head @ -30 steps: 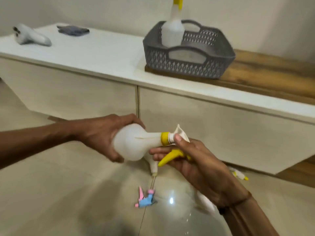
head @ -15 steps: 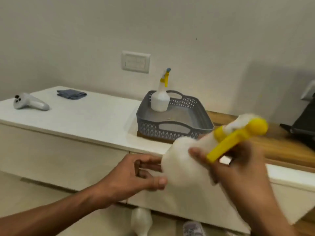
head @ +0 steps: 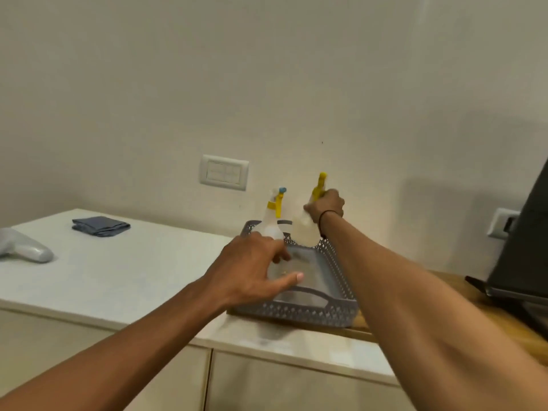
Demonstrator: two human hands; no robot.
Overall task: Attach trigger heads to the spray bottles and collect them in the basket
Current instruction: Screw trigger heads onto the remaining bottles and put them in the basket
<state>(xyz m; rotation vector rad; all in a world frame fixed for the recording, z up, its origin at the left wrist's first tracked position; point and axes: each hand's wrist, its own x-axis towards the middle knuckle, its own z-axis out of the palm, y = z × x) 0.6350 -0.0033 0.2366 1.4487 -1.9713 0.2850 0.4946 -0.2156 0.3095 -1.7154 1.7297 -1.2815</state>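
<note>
At the far end of the basket (head: pixel 338 280): the right hand (head: pixel 326 207) holds the second spray bottle (head: pixel 305 232) by its neck, probably to set it upright.
First bottle (head: pixel 271 223): stands inside, just left of it.
Right arm: stretched far forward, fingers clenched around the neck under the yellow trigger (head: pixel 320 185).
Left hand (head: pixel 252 268): over the near left part of the basket, fingers spread and released, holding nothing.

Home: white cabinet (head: pixel 118 280), wall switch (head: pixel 224 172)
</note>
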